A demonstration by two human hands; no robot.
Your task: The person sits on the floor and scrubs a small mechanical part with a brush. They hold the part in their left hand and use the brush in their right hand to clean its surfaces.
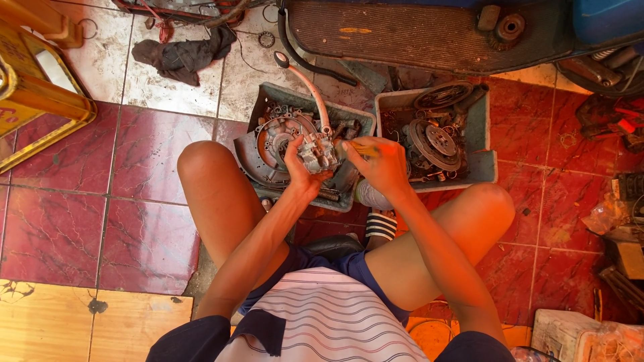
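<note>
Gripping a carburetor (318, 153), fingers (293, 149) hiding its left side.

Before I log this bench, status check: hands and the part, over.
Left hand shut on carburetor. Right hand shut on yellow-handled tool, tip at carburetor. Parts trays beneath; nothing in the way.

Striped white shirt (335, 315), navy shorts (349, 265)

Tiled floor (134, 154): parts trays (483, 134), rag (181, 53).
</note>
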